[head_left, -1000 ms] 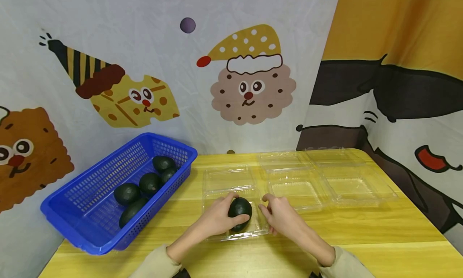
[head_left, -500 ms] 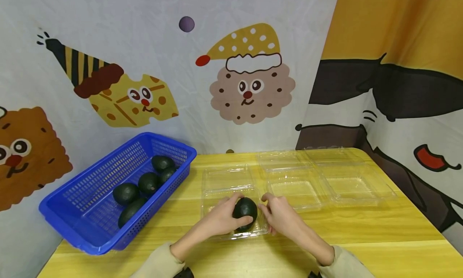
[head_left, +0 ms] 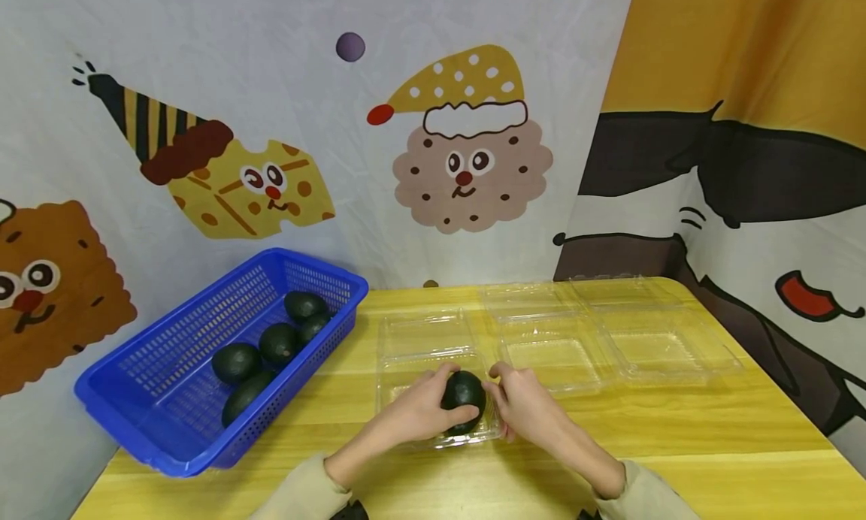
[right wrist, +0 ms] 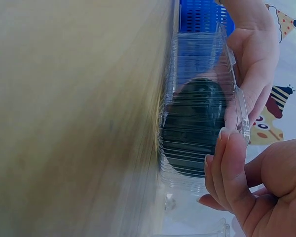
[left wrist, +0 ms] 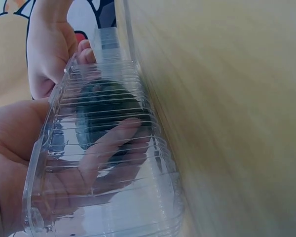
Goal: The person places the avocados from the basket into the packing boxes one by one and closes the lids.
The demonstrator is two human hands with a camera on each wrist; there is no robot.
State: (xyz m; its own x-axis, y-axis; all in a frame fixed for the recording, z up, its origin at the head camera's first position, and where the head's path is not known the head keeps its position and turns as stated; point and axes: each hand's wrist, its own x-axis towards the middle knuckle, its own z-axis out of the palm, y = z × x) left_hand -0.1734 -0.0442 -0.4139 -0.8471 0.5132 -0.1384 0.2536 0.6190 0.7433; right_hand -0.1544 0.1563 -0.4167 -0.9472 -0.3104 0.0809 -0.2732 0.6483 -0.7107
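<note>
A dark green avocado sits inside a hinged clear plastic container, at the right side of its base. My left hand reaches into the container and holds the avocado, thumb on the near side and fingers on the far side. In the left wrist view, fingers show through the ribbed wall beside the avocado. My right hand grips the container's right edge with bent fingers. In the right wrist view, its fingertips lie against the outer wall and rim.
At the left stands a blue plastic basket with several avocados in it. Two more clear containers lie lidded-back side by side to the right on the wooden table. A printed cloth hangs behind the table.
My left hand has slid the avocado to the right within the container, closer to its right wall. The right hand has stayed at the container's edge.
</note>
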